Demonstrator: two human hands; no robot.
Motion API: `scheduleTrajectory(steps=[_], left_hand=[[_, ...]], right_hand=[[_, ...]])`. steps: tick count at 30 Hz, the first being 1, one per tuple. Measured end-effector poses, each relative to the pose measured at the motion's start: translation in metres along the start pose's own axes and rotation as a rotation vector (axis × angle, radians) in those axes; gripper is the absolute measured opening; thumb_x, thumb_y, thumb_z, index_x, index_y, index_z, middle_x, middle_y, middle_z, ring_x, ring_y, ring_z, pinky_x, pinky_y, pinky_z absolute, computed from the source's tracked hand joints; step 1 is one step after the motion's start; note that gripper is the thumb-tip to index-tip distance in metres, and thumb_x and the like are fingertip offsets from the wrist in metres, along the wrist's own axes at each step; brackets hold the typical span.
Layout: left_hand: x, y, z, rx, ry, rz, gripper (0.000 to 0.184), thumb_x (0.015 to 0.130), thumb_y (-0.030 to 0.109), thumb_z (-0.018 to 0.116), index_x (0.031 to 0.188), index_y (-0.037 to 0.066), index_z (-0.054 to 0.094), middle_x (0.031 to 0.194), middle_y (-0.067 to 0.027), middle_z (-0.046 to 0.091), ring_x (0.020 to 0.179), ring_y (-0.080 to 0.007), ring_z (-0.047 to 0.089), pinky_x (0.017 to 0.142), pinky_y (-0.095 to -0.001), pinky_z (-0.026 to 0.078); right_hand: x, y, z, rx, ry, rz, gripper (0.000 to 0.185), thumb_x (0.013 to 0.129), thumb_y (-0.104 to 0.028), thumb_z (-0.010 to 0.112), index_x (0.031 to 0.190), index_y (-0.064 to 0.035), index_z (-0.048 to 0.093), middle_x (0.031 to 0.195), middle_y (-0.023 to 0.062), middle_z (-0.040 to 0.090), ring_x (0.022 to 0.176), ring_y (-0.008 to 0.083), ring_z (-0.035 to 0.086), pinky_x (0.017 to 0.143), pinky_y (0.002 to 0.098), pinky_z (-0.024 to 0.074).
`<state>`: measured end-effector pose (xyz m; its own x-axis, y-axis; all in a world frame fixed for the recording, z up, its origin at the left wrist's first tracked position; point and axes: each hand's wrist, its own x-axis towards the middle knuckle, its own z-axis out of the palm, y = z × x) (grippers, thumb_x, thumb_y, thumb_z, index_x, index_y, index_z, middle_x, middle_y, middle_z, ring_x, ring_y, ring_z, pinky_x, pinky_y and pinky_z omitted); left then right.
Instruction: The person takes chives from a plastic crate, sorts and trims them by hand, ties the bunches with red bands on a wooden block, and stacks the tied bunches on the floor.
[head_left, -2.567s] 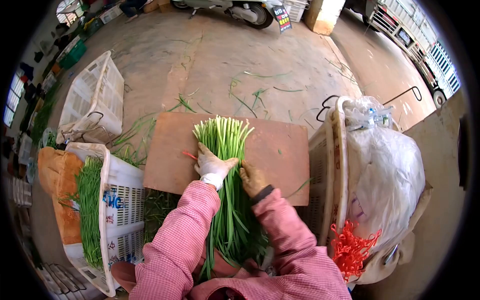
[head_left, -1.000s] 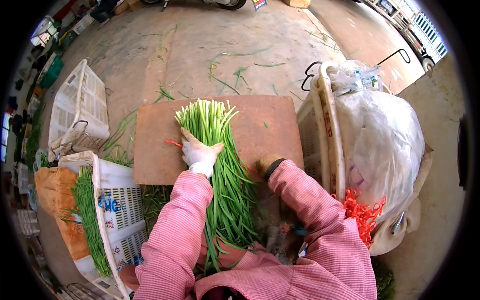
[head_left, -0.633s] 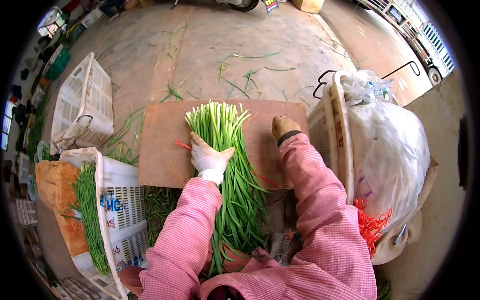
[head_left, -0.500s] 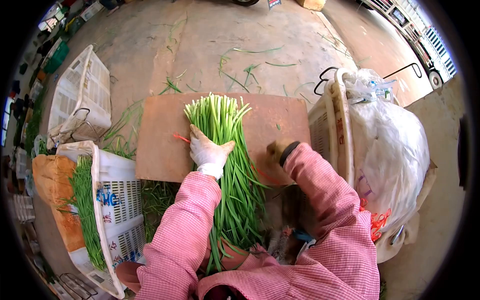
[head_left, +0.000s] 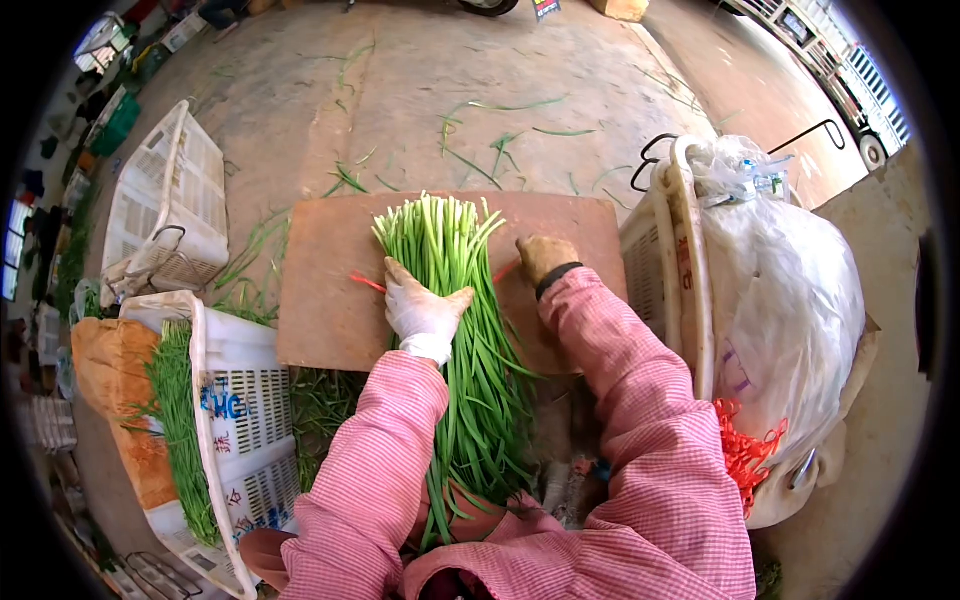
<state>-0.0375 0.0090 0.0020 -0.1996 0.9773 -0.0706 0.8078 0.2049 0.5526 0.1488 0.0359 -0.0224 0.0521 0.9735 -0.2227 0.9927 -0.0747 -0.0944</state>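
Observation:
A bundle of long green stalks (head_left: 470, 370) lies across a brown board (head_left: 330, 290), its pale cut ends toward the far edge. My left hand (head_left: 420, 308), in a whitish glove, is wrapped over the bundle's left side and presses it. To the right of the bundle, my right hand (head_left: 545, 258), in a brownish glove, is closed with a red tie's end (head_left: 508, 270) at its fingertips. The tie's other end (head_left: 368, 283) sticks out left of the bundle; its middle is hidden beneath the stalks.
A white crate (head_left: 245, 400) with green stalks stands at the left, another white crate (head_left: 170, 200) behind it. At the right, a crate (head_left: 690, 260) carries a clear plastic bag (head_left: 790, 320) and red ties (head_left: 745, 450). Loose stalks litter the floor (head_left: 400, 110).
My right hand has left the bundle's side, moved about over the board's right part, and now pulls the red tie's end up beside the stalks. My left hand stays on the bundle.

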Motion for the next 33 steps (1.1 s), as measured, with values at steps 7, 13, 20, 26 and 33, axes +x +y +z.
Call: scheduleTrajectory(steps=[7, 13, 20, 26, 33], left_hand=[[-0.001, -0.002, 0.001, -0.011, 0.000, 0.001, 0.108, 0.051, 0.036, 0.077, 0.129, -0.004, 0.014, 0.128, -0.0217, 0.029, 0.116, -0.0316, 0.033, 0.095, -0.0401, 0.028], [-0.003, 0.001, 0.001, 0.024, 0.015, -0.007, 0.108, 0.051, 0.041, 0.076, 0.129, -0.003, 0.014, 0.128, -0.0212, 0.029, 0.116, -0.0307, 0.033, 0.095, -0.0401, 0.028], [-0.003, 0.001, -0.004, -0.004, -0.023, -0.036, 0.108, 0.052, 0.041, 0.075, 0.129, -0.002, 0.013, 0.129, -0.0204, 0.029, 0.118, -0.0295, 0.032, 0.097, -0.0389, 0.026], [-0.002, 0.003, -0.002, -0.004, -0.013, -0.039, 0.109, 0.051, 0.041, 0.076, 0.129, -0.003, 0.014, 0.128, -0.0209, 0.029, 0.117, -0.0300, 0.032, 0.097, -0.0402, 0.025], [-0.004, 0.002, -0.001, -0.005, 0.022, -0.014, 0.109, 0.051, 0.041, 0.076, 0.129, -0.002, 0.013, 0.128, -0.0211, 0.029, 0.117, -0.0304, 0.031, 0.096, -0.0415, 0.025]], right_hand=[[-0.005, 0.006, 0.025, 0.273, 0.422, 0.182, 0.015, 0.073, -0.013, 0.052, 0.087, -0.0073, 0.057, 0.084, 0.0138, 0.059, 0.078, 0.0309, 0.057, 0.068, 0.0390, 0.0448], [-0.064, 0.003, 0.046, 0.895, 0.595, 0.462, 0.019, 0.074, -0.023, 0.060, 0.082, -0.0064, 0.062, 0.072, 0.0114, 0.062, 0.064, 0.0246, 0.059, 0.060, 0.0349, 0.0459], [0.005, -0.022, 0.029, 0.860, 0.291, 0.476, 0.020, 0.071, -0.022, 0.063, 0.083, -0.0062, 0.064, 0.068, 0.0099, 0.062, 0.063, 0.0179, 0.060, 0.061, 0.0278, 0.0464], [0.004, -0.024, 0.026, 0.868, 0.317, 0.461, 0.023, 0.069, -0.027, 0.064, 0.083, -0.0094, 0.065, 0.078, 0.0115, 0.063, 0.075, 0.0239, 0.061, 0.072, 0.0313, 0.0457], [0.028, -0.024, 0.027, 0.428, 0.143, 0.449, 0.020, 0.069, -0.023, 0.057, 0.081, -0.0089, 0.064, 0.081, 0.0144, 0.062, 0.082, 0.0302, 0.058, 0.073, 0.0377, 0.0448]])
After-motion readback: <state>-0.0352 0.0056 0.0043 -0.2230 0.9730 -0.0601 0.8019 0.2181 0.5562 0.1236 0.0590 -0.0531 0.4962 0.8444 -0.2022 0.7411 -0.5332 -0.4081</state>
